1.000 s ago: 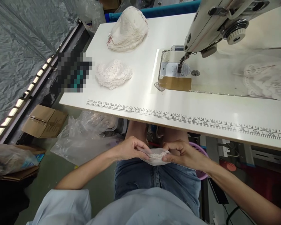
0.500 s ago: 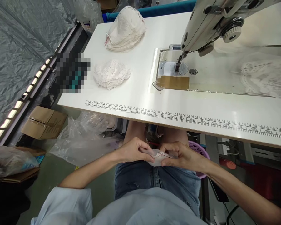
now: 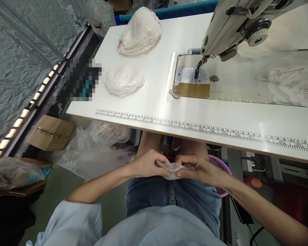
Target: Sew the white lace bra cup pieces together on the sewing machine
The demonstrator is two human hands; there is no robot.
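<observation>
A small piece of sheer white fabric (image 3: 173,168) with a stitched edge is held over my lap, in front of the table edge. My left hand (image 3: 152,164) pinches its left side between thumb and fingers. On the other side, my right hand (image 3: 195,166) grips it with the thumb below and the fingers curled above. Part of the cloth is hidden by my fingers. On the table lie a white lace piece (image 3: 125,81) and, behind it, a stack of white cup-shaped fabric pieces (image 3: 140,32).
A sewing machine (image 3: 226,30) stands on the white table (image 3: 149,102), which has a printed ruler along its front edge. More white lace (image 3: 289,85) lies at the right. Beneath are plastic bags (image 3: 92,150), a cardboard box (image 3: 52,132) and a purple basket (image 3: 222,165).
The fabric between my hands has shifted slightly, and its stitched edge now shows less. Both hands keep their pinch. The whole view has moved a little.
</observation>
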